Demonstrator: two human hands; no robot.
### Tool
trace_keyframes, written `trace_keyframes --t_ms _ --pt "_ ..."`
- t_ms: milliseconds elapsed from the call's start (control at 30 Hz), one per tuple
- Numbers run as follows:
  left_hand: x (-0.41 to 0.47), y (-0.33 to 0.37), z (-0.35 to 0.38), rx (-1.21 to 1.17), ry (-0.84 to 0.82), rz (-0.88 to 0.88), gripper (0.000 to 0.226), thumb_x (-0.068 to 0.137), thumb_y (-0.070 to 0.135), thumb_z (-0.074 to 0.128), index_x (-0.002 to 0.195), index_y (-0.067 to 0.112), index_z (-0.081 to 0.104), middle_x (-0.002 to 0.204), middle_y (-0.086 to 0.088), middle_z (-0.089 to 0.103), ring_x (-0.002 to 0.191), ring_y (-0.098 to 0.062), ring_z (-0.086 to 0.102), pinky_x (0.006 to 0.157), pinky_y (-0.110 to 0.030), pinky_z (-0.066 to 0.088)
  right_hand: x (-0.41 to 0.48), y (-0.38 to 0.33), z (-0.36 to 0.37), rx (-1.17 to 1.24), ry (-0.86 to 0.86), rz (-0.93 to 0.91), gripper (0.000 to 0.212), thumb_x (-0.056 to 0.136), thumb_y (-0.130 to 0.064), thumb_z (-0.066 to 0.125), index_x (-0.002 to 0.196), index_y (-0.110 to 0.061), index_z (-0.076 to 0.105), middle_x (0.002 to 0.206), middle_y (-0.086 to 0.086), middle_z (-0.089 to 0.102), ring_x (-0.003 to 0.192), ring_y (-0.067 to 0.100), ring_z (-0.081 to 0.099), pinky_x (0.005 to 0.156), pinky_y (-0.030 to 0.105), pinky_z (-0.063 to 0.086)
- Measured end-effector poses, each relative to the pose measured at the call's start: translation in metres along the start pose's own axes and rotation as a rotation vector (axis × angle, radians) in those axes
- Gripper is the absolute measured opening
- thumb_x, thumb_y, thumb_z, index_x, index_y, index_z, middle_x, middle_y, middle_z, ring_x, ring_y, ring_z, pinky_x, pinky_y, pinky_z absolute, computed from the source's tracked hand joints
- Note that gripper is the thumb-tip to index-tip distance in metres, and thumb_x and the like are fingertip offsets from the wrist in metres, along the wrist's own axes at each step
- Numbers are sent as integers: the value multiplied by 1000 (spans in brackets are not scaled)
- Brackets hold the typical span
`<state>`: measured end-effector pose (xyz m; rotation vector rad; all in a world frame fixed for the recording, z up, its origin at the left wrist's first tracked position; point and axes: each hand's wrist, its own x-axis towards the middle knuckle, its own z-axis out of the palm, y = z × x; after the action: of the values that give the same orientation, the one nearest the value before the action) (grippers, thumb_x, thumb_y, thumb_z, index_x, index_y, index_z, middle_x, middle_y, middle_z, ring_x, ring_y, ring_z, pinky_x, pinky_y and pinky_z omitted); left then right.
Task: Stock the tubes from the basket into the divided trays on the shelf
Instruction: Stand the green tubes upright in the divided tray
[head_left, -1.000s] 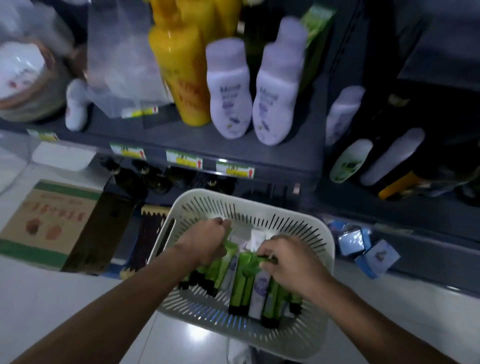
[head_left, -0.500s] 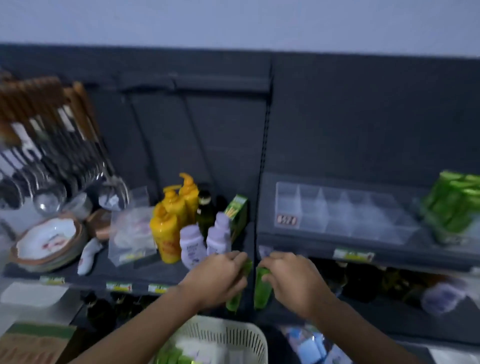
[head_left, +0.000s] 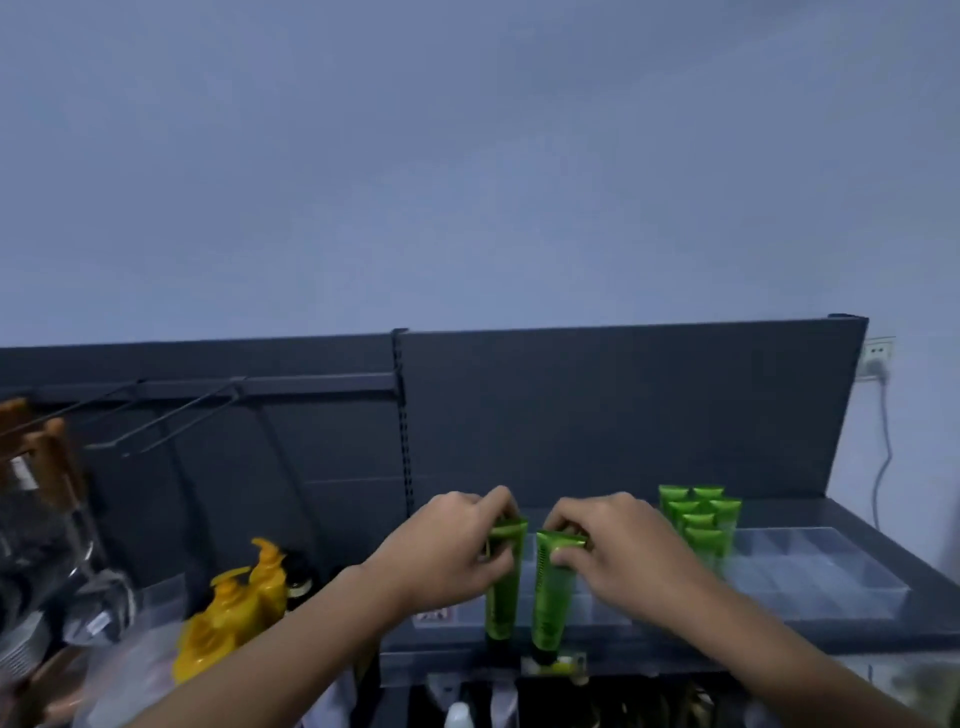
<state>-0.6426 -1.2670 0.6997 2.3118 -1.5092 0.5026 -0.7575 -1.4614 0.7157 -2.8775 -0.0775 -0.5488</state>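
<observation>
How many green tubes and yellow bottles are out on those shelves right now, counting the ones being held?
Green tubes being held: 2, the left tube in the left hand and the right tube in the right hand
Standing green tubes in the divided tray: 6 tops visible
Yellow pump bottles: 3, somewhat blurred
Total: 11
</observation>
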Motion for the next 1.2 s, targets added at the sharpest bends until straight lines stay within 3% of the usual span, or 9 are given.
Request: trace_keyframes --t_ms 267,500,600,733,1000,1200 --pt "141 76 41 -162 32 -33 13 88 37 64 96 29 57 74 10 67 66 -5 63 66 -34 54 -17 130 -79 -2 -11 -10 18 83 -44 74 98 -37 67 75 -21 65 74 1 61 66 29 52" --pt "243 128 91 -242 59 -39 11 81 26 70 91 28 67 80 13 68 74 -3 63 72 -33 55 -14 238 -116 23 -13 -9 14 80 -41 78 90 -38 69 61 -23 60 64 -2 59 57 22 43" --pt "266 131 118 -229 43 -84 12 81 27 68 93 30 67 79 14 69 74 -4 65 70 -34 56 -8 272 -111 42 -20 13 15 80 -40 79 90 -38 69 63 -25 61 65 -3 60 59 23 48" --pt "285 128 150 -135 16 -124 17 83 33 68 101 35 68 87 13 68 89 -6 61 74 -37 56 0 304 -89 46 -58 22 14 81 -40 78 91 -37 68 67 -26 61 70 -4 61 63 23 49" --pt "294 113 199 -16 -37 -122 17 86 40 68 103 36 68 88 17 69 97 -6 52 99 -37 36 1 336 -43 75 -122 47 12 87 -40 71 96 -37 66 84 -22 69 82 2 64 72 31 54" --pt "290 110 214 -5 -65 -154 17 84 40 67 101 38 68 88 18 66 96 -3 48 101 -39 30 4 343 -26 96 -168 72 11 87 -41 70 96 -37 65 87 -23 69 86 2 65 78 34 54"
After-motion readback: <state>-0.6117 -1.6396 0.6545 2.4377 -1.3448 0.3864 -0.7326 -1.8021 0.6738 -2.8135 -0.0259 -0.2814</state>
